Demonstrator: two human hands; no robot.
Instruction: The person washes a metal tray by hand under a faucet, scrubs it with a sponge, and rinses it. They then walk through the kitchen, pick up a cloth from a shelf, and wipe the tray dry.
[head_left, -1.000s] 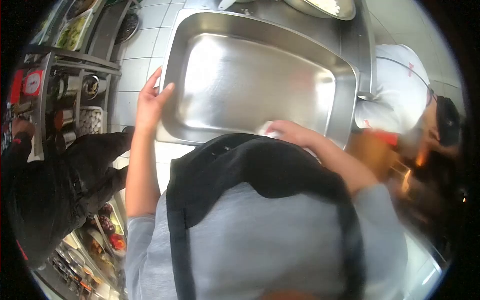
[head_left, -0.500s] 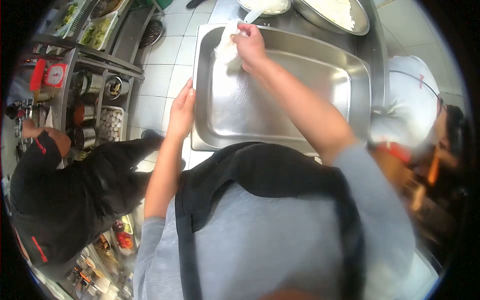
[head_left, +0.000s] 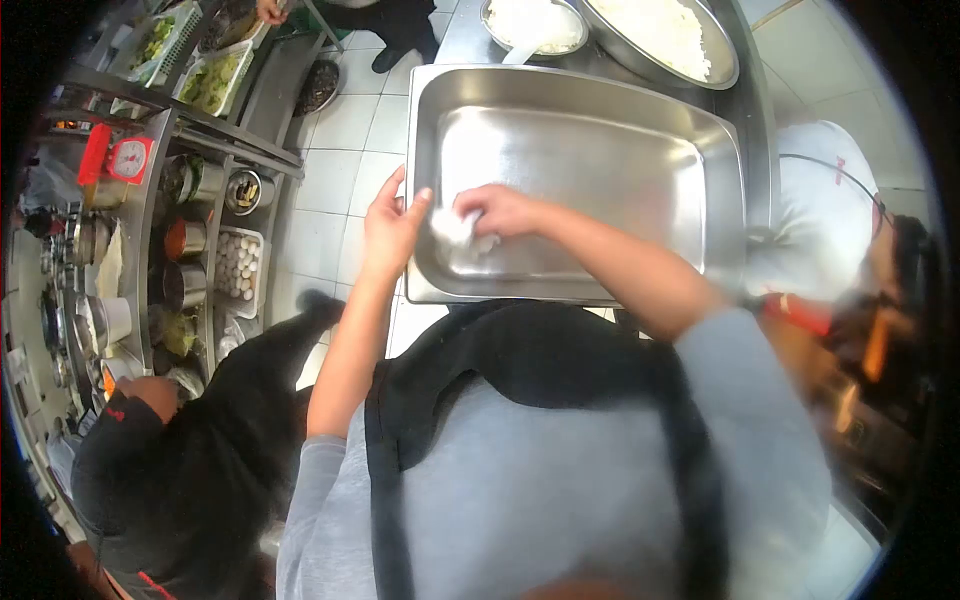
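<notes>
A large rectangular stainless steel pan [head_left: 580, 185] lies in front of me, its inside bare and shiny. My left hand [head_left: 393, 228] grips the pan's left rim, thumb over the edge and fingers along the outer wall. Inside the pan, near its left end, my right hand [head_left: 497, 212] is closed on a crumpled white cloth [head_left: 455, 228] that presses against the pan's floor. Part of the cloth is blurred and covered by the fingers.
Beyond the pan stand a bowl of white rice [head_left: 555, 32] with a white scoop [head_left: 522, 50] and a larger bowl of rice [head_left: 660, 40]. Shelves with a red scale [head_left: 128, 160] and eggs [head_left: 238, 262] are at left. A co-worker in black [head_left: 190, 470] is close on my left.
My right hand has brought the cloth from the pan's far left corner toward me, down onto its floor. My left hand stays at the left rim. Another person's leg appears at the top.
</notes>
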